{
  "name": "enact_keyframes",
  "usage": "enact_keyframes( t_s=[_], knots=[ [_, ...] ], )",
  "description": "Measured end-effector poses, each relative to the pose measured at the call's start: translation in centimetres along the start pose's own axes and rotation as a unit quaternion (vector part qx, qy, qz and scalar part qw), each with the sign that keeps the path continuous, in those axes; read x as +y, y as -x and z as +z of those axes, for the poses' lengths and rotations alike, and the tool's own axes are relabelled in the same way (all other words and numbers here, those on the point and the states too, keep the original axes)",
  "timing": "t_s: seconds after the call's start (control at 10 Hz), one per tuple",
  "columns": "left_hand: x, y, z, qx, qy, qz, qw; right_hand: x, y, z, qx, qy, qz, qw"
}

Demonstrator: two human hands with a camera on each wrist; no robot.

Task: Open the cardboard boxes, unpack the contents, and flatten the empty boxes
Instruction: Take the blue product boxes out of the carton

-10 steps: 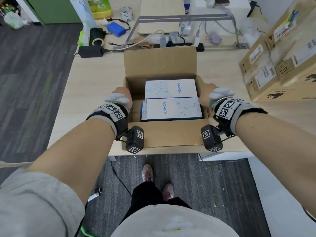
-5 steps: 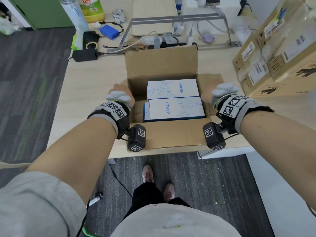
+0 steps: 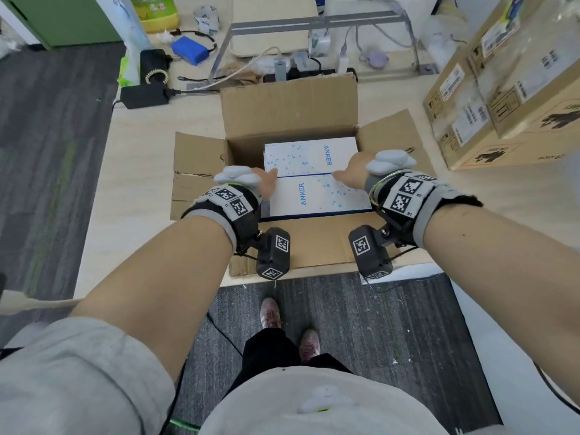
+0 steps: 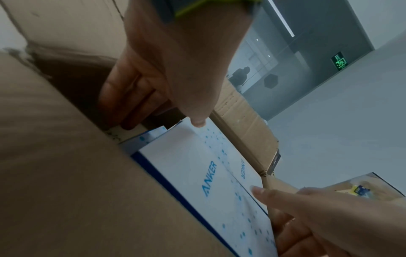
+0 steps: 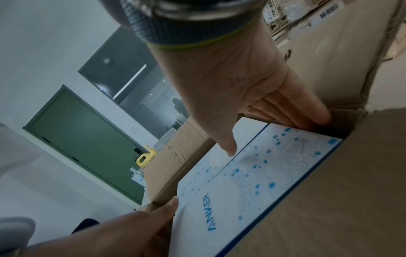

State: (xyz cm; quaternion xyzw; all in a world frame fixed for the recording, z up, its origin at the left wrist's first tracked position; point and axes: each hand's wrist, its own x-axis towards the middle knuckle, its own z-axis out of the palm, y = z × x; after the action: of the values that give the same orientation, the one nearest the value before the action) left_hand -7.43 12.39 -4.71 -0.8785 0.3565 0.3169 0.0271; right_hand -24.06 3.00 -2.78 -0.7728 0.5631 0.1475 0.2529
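With the open cardboard box (image 3: 292, 114) on the desk (image 3: 141, 146), the left hand (image 3: 263, 186) and right hand (image 3: 351, 171) bracket the nearer Anker carton (image 3: 317, 196), fingers down its ends, thumbs on top, apparently for a level lift-out.

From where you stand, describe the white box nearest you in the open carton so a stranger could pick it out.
Find the open cardboard carton at the near edge of the wooden desk, all four flaps spread. Inside lie two white, blue-speckled ANKER boxes side by side. The near ANKER box sits between the left hand and right hand; its logo is at its left end, the far ANKER box has it at the right.
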Motion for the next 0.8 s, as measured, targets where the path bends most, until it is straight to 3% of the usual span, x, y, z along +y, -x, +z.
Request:
enact_keyframes(
  t_s=[0.1, 0.3, 0.5, 0.8],
  knots=[
    [0.2, 0.6, 1.1, -0.032, 0.022, -0.033, 0.999, -0.5, 0.4, 0.8, -0.048, 0.052, 0.041, 0.997],
    [-0.2, 0.9, 1.8, -0.046, 0.077, -0.015, 0.996, -0.2, 0.8, 2.4, -0.106, -0.012, 0.066, 0.992],
    [-0.5, 1.6, 1.4, -0.029, 0.101, -0.024, 0.994, -0.4, 1.4, 2.2, -0.094, -0.043, 0.045, 0.994],
    [-2.3, 3.2, -1.8, 0.017, 0.096, 0.019, 0.995, -3.2, 3.2, -0.6, -0.059, -0.087, 0.004, 0.994]
  ],
)
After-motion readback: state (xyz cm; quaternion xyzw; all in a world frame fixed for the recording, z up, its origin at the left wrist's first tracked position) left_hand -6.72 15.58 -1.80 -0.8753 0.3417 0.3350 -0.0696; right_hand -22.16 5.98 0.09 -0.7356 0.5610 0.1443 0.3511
